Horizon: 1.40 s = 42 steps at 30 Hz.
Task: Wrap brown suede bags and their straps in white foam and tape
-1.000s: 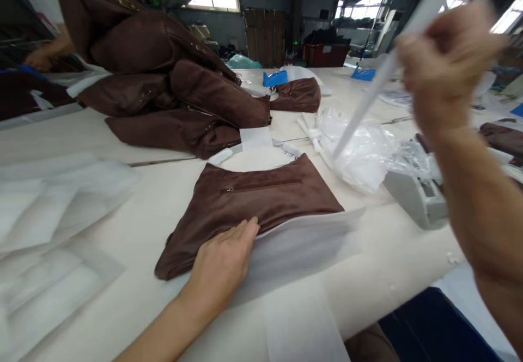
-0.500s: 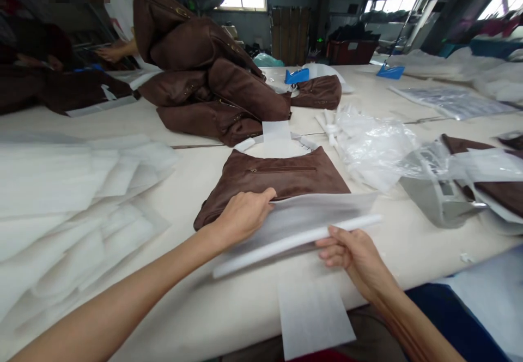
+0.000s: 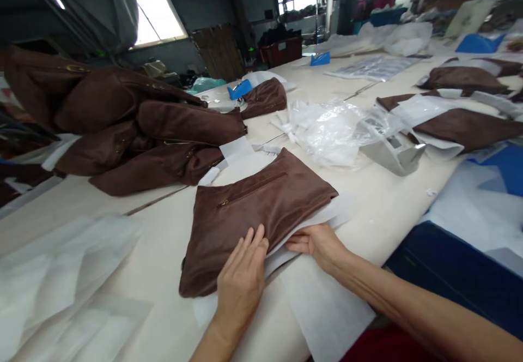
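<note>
A brown handbag point(image 3: 245, 204) with a short zip lies flat on the table in front of me. My left hand point(image 3: 243, 275) rests on its near side, fingers stretched out over the leather. At the bag's near right edge my right hand point(image 3: 316, 246) pinches a thin white foam sheet point(image 3: 341, 209), which runs under the bag. Part of that sheet is hidden by the bag and my fingers. Another white sheet point(image 3: 327, 307) hangs over the table's front edge below my right hand. A small white sheet point(image 3: 237, 154) covers the area by the bag's wrapped strap.
Stacked brown bags point(image 3: 134, 111) stand at the back left. White foam sheets point(image 3: 61, 280) spread across the left. Clear plastic bags point(image 3: 327, 133) lie behind on the right, near a blue tape dispenser point(image 3: 240, 89). More wrapped bags point(image 3: 461, 125) lie far right, above a blue box point(image 3: 441, 280).
My left hand has moved from the bag's edge onto its leather. The rolled foam sheet is now tucked beneath the bag with my right hand. The view has turned right.
</note>
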Each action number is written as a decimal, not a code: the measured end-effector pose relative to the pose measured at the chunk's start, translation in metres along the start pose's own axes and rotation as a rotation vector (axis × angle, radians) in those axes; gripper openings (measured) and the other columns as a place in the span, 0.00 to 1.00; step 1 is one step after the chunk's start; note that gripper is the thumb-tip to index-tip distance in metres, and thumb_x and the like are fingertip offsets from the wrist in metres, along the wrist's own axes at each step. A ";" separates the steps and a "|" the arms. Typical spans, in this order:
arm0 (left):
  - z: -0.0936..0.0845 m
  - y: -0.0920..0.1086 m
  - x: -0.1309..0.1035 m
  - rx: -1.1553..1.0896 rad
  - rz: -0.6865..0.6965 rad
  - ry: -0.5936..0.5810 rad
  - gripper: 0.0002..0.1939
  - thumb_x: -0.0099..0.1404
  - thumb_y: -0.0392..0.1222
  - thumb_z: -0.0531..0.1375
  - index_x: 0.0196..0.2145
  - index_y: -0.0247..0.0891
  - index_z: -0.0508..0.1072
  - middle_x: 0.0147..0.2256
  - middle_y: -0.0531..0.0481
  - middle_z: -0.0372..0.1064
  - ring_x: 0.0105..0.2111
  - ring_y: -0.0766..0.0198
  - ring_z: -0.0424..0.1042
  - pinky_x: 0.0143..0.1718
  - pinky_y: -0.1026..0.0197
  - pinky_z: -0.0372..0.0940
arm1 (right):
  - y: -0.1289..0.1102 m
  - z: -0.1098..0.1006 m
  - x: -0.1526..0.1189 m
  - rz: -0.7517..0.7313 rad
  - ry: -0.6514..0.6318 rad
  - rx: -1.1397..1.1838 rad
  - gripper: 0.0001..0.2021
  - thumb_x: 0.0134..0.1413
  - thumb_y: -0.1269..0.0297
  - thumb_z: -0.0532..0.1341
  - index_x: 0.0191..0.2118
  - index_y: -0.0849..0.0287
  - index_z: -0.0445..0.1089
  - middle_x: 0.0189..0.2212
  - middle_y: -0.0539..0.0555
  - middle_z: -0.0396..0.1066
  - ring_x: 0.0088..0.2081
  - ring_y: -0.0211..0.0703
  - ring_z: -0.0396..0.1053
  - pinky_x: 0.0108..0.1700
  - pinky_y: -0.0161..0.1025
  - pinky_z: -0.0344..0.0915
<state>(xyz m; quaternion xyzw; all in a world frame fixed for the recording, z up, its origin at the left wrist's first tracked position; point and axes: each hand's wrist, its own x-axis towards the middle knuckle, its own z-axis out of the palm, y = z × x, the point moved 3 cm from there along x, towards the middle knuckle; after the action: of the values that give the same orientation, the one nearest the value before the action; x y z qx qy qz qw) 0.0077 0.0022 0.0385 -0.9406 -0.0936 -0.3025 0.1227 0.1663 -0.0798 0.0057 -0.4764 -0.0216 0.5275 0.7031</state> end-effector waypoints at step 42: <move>0.005 -0.025 0.006 -0.071 -0.164 -0.436 0.32 0.71 0.52 0.55 0.68 0.45 0.51 0.70 0.43 0.44 0.69 0.43 0.41 0.65 0.31 0.39 | -0.056 -0.021 0.015 -0.991 -1.068 -1.925 0.33 0.59 0.57 0.64 0.67 0.33 0.52 0.70 0.59 0.43 0.69 0.69 0.41 0.60 0.81 0.33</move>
<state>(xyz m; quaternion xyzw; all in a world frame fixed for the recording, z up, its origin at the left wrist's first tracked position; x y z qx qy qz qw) 0.0092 0.0283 0.0428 -0.9766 -0.1832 -0.1043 0.0416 0.2241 -0.0816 0.0259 -0.4671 -0.8742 0.0988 0.0886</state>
